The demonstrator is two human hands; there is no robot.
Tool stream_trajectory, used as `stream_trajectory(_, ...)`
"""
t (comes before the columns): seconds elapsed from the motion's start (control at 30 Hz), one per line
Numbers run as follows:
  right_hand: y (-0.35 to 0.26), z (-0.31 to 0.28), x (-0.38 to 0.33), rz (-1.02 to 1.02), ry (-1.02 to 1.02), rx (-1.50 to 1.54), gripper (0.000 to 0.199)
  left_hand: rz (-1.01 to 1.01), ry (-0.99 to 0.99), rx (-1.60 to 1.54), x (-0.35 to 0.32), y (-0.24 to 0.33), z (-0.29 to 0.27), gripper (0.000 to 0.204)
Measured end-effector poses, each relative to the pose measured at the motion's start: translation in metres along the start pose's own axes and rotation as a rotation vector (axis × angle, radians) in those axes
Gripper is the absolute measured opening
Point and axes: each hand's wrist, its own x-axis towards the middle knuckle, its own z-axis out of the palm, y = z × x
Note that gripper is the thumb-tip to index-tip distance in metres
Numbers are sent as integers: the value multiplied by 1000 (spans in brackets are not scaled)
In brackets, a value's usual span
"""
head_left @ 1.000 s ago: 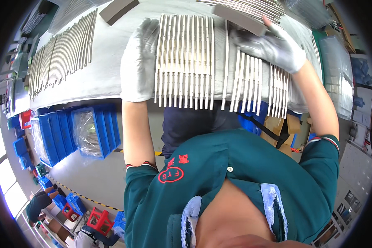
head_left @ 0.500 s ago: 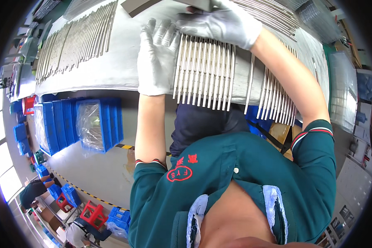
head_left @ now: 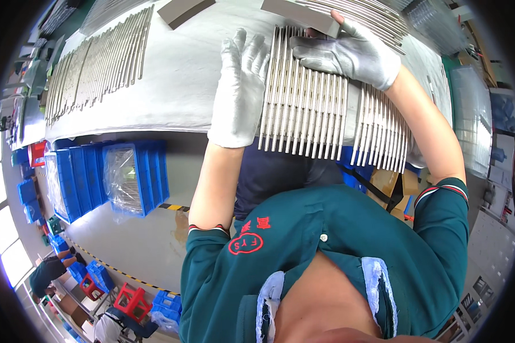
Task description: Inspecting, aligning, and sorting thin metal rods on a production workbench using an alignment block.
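Lying side by side near the left edge of the cloth-covered table [head_left: 177, 86], slim metal rods [head_left: 97, 66] form a slanting row. Below the near edge stand blue crates [head_left: 80, 180], partly wrapped in clear plastic. A grey block [head_left: 186, 12] sits toward the far edge. Right of it, the gloved left hand [head_left: 238, 94] stands flat along the side of a central row of rods [head_left: 304, 111], fingers straight and slightly parted. That row overhangs the near edge. Across its far ends reaches the gloved right hand [head_left: 349, 56], thumb and a bare fingertip gripping a second grey block [head_left: 302, 16]; its other fingers press nearly together over the rods, hiding part of them. Another overhanging row [head_left: 379, 128] lies just right, partly behind the right forearm [head_left: 429, 126]. More rods [head_left: 377, 26] and clear plastic trays [head_left: 435, 26] occupy the far right corner.
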Motion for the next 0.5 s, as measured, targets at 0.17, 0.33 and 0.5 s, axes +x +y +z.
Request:
stream_trajectory(0.17, 0, 10, -54, -291, 206, -279, 63, -21, -20, -15, -2, -5, 11, 87)
stream_trajectory(0.33, -12, 3, -147, -444, 673, -1017, 63, -34, -14, -85, -2, -9, 15, 84)
stream_trajectory(0.5, 9, 37, -190, -223, 816, -1385, 64, -27, 52, -156, -4, -8, 19, 77)
